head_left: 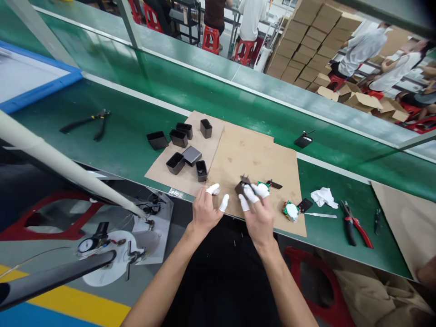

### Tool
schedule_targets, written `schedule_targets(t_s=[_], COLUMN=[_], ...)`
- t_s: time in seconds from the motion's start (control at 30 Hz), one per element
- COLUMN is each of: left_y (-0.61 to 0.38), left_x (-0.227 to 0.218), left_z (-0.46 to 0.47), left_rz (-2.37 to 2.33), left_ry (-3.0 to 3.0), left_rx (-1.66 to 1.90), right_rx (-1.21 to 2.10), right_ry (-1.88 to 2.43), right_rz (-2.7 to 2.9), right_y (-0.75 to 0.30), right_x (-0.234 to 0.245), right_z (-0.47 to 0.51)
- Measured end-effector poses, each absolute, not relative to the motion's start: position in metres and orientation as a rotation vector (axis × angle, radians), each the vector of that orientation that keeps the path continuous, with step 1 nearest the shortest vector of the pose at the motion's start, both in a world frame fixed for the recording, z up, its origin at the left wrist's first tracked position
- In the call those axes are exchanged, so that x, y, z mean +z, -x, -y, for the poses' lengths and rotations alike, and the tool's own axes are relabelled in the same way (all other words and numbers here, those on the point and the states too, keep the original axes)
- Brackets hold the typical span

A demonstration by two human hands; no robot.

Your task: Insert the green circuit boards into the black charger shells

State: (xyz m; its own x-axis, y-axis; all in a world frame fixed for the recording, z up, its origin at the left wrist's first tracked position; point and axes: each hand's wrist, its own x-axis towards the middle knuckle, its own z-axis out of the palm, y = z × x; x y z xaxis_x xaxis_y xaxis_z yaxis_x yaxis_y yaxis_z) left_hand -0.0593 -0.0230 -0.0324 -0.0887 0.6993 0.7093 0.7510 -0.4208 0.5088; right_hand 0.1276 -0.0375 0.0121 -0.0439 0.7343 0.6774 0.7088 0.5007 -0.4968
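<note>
Over the cardboard (252,152) on the bench (132,116), my left hand (206,208) is spread near a black box (201,171), and my right hand (258,214) pinches a dark casing (240,187)

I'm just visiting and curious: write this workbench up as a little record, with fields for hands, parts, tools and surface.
left hand: thumb and fingers parted, nothing visibly held
right hand: holding a dark, boxy part with prongs
cases: six open-topped black rectangular boxes, plus one dark grey block among them
boards: two green circuit boards topped with white, one partly hidden by the right hand
tools: black-handled metal pliers at left; red-and-black-handled metal pliers at right
surface: brown cardboard sheets on a green tabletop
</note>
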Motion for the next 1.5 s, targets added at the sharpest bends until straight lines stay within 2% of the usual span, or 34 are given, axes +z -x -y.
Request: schedule_targets(t_s=[0.23, 0.4, 0.67, 0.97, 1.17, 1.5], left_y=[0.060, 0.060, 0.058, 0.048, 0.028, 0.001], left_x=[-0.032, -0.033, -0.023, 0.015, 0.036, 0.022], left_z=[0.023, 0.024, 0.023, 0.030, 0.019, -0.012], left_rz=[1.688, 1.703, 1.829, 2.007, 2.125, 2.183], left_ry=[2.096, 2.100, 2.084, 1.892, 1.569, 1.648], left_rx=[-1.546, -1.575, -1.767, -2.333, -2.979, -3.204], right_rx=[0.092, 0.161, 0.458, 0.856, 1.277, 1.304], right_ry=[1.291, 1.352, 1.353, 1.188, 0.834, 0.763], right_rz=[1.737, 1.711, 1.512, 0.835, 0.224, 0.086], right_y=[-0.126, -0.125, -0.124, -0.134, -0.156, -0.174], right_x=[-0.011, -0.009, 0.003, 0.054, 0.094, 0.102], right_z=[0.037, 0.036, 0.035, 0.054, 0.082, 0.084])
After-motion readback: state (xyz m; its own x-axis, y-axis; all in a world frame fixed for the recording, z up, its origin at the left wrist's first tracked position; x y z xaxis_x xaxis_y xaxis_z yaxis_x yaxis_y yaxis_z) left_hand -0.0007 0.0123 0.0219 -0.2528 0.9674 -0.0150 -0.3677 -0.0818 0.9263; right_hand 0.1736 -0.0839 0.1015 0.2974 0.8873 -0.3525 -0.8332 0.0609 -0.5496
